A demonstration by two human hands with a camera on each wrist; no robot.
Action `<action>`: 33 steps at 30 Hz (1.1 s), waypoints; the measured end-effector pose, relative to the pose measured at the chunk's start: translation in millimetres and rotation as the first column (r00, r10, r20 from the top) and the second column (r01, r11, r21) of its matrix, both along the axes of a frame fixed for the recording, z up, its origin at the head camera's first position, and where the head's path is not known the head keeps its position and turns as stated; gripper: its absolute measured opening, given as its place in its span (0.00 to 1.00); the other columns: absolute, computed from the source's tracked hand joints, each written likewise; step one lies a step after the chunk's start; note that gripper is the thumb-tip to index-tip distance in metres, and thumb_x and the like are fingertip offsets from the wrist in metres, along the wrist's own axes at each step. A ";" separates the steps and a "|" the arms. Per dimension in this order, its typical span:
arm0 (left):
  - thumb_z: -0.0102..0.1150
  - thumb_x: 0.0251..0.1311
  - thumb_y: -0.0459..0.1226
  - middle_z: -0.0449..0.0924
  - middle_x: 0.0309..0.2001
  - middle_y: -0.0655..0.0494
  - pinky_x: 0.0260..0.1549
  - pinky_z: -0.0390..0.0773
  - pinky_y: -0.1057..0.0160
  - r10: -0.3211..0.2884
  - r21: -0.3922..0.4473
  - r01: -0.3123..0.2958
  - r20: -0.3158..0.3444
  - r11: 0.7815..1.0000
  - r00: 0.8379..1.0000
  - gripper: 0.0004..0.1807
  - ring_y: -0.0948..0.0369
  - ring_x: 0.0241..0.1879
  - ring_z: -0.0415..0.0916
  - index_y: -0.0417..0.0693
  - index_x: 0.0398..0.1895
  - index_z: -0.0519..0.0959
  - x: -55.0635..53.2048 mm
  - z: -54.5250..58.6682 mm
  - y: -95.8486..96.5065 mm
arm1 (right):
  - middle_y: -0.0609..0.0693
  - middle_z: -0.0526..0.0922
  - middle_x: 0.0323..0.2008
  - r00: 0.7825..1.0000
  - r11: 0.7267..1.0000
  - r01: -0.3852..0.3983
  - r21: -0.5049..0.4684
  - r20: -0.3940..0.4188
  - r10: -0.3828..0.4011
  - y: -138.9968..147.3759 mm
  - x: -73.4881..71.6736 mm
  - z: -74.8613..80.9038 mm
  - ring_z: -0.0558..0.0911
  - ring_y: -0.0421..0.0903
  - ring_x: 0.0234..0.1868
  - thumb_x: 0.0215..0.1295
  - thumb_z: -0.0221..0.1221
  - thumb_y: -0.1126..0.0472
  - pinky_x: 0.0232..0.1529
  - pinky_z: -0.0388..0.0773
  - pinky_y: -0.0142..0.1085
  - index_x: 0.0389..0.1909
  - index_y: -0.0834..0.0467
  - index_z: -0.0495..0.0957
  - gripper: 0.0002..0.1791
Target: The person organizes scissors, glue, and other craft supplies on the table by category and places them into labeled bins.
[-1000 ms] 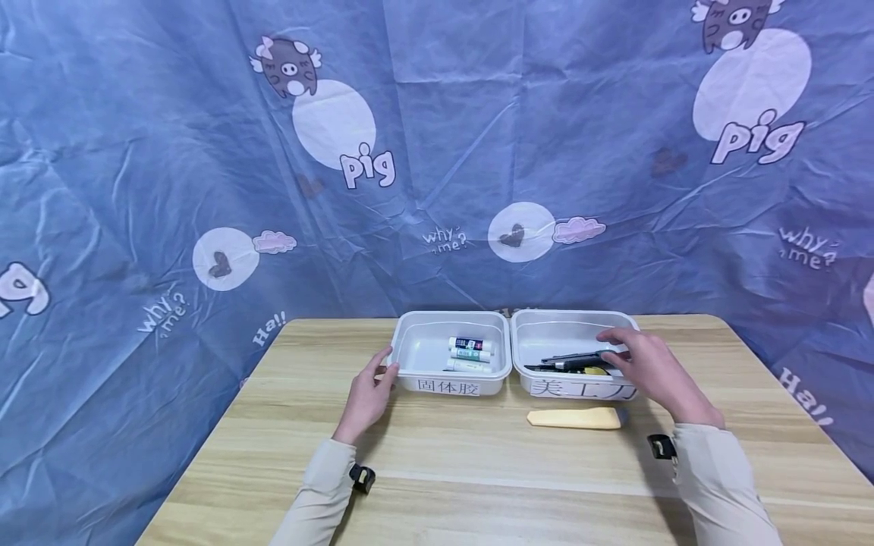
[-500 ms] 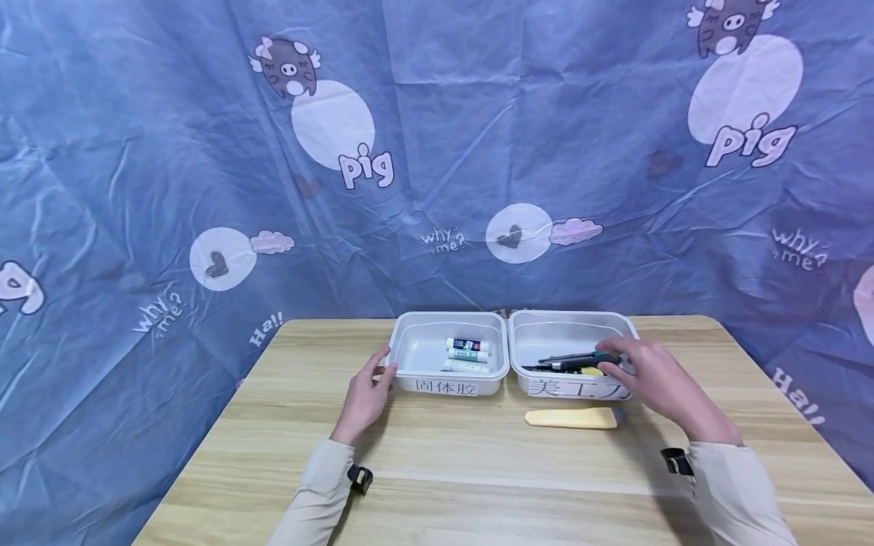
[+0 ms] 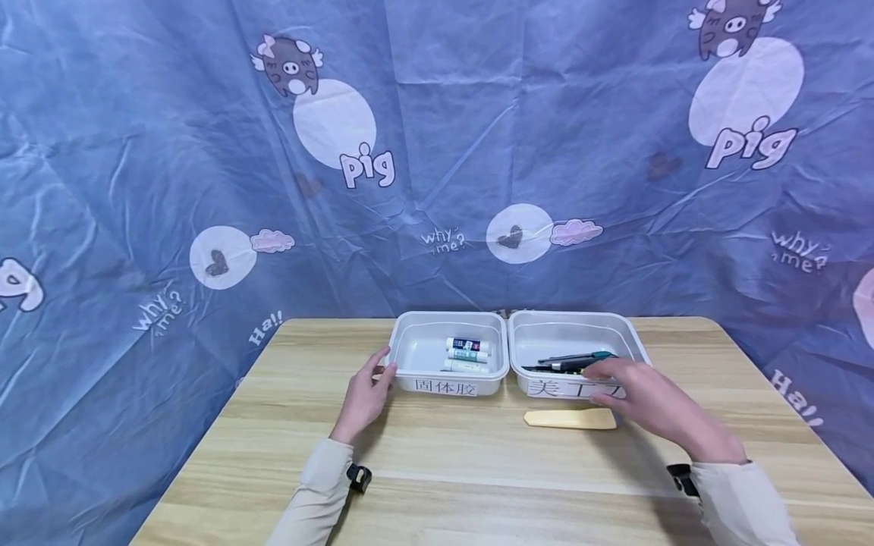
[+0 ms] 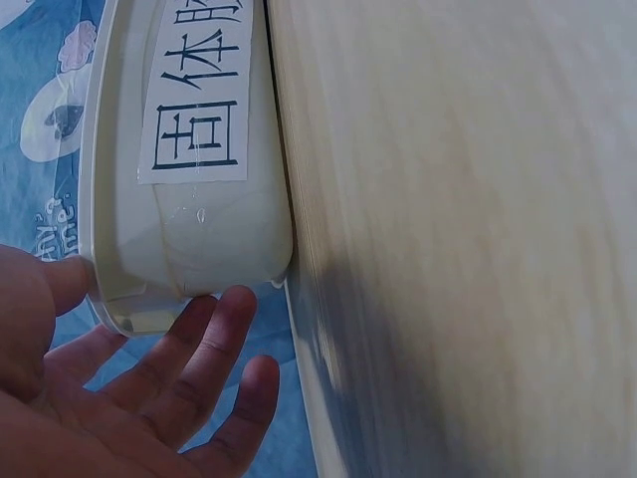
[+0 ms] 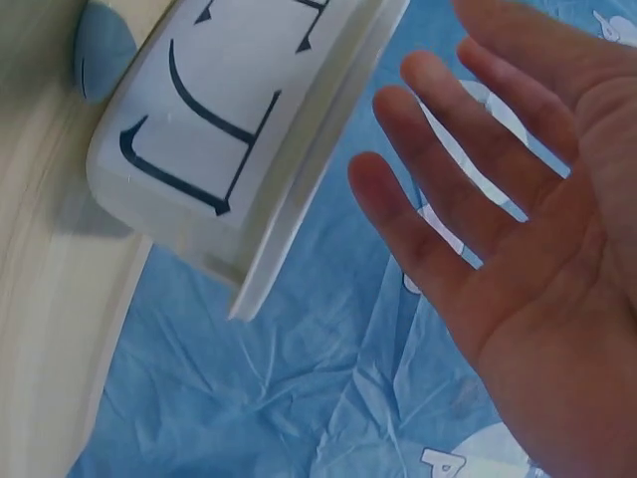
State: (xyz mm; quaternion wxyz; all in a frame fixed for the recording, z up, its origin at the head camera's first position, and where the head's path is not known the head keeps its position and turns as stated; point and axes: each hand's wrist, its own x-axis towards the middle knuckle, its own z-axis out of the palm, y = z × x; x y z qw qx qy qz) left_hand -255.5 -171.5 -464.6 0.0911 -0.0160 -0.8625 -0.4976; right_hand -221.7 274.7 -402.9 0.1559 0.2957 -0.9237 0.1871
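Note:
My left hand (image 3: 365, 398) touches the left corner of a white plastic box (image 3: 418, 345), its thumb at the rim and fingertips against the side wall. Several glue sticks (image 3: 467, 355) lie inside that box. My right hand (image 3: 649, 398) hovers over the front right of a second white box (image 3: 546, 330), which contains several utility knives (image 3: 572, 365), one with a green end. In the right wrist view this hand's fingers (image 5: 423, 219) are extended, holding nothing. Below it on the table lies a yellow utility knife (image 3: 570, 419); its grey end (image 5: 105, 52) shows in the right wrist view.
Both boxes stand side by side near the back edge of the wooden table (image 3: 464, 485). Paper labels with Chinese characters are on their fronts. A blue printed cloth (image 3: 437, 167) hangs behind the table.
My right hand has released the green-ended utility knife among the others in the right box and moved toward the front, over the yellow knife. The left hand stays at its box.

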 end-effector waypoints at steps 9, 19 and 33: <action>0.52 0.77 0.41 0.83 0.52 0.34 0.40 0.85 0.55 0.007 -0.005 -0.007 0.006 1.000 1.000 0.27 0.48 0.38 0.87 0.45 0.75 0.68 -0.3 -0.2 0.0 | 0.45 0.89 0.44 0.993 0.997 -0.065 0.051 0.103 0.060 -12.8 0.0 -9.2 0.87 0.47 0.46 0.55 0.74 0.63 0.48 0.83 0.47 0.46 0.56 0.87 0.17; 0.52 0.77 0.42 0.83 0.53 0.35 0.40 0.84 0.56 0.007 -0.003 -0.007 0.022 1.000 1.000 0.27 0.48 0.39 0.87 0.46 0.75 0.67 0.4 1.9 0.5 | 0.51 0.88 0.49 0.967 0.987 -0.083 0.140 0.251 0.045 -20.1 0.3 -22.7 0.85 0.57 0.50 0.47 0.77 0.65 0.52 0.82 0.55 0.51 0.56 0.86 0.26; 0.52 0.77 0.43 0.83 0.53 0.36 0.40 0.84 0.56 0.011 -0.009 -0.011 0.029 1.000 1.000 0.27 0.49 0.39 0.86 0.47 0.76 0.67 0.1 1.9 0.2 | 0.58 0.87 0.51 0.975 0.980 -0.071 0.188 0.220 0.029 -26.3 -1.0 -36.0 0.85 0.59 0.49 0.42 0.71 0.77 0.43 0.84 0.48 0.52 0.58 0.85 0.30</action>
